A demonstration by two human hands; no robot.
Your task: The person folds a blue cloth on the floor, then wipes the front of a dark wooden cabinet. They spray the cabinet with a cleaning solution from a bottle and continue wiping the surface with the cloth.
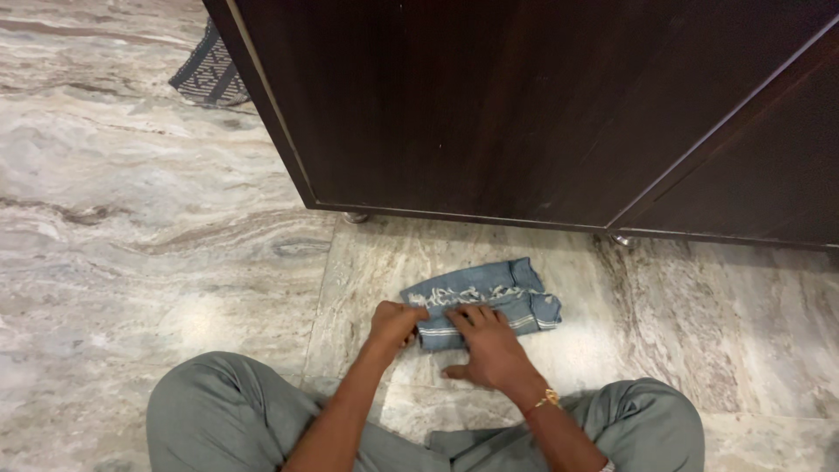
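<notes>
Both hands rest on a small folded blue cloth point(482, 304) on the marble floor point(131, 227), directly in front of a person sitting cross-legged in grey trousers point(218, 411). Left hand point(395, 322) is curled at the cloth's left end, fingers bent over the near corner as if pinching it — whether it truly grips cannot be told from here. Right hand point(489, 348), a gold bracelet point(546, 401) at the wrist, lies open and flat, fingers spread and pressing the near edge at the cloth's middle.

Lying just ahead of the knees, the cloth sits between the person and a dark wooden cabinet point(524, 105) on short metal feet point(355, 217). Its long axis runs left to right, tilted slightly so the right end sits a touch farther away — across the reach of both arms rather than along it. A pale fringe runs along that axis, with light stripes at the near edge. Both hands are in contact; the right covers more of it.

A patterned dark mat point(210, 70) lies well apart, far left.
</notes>
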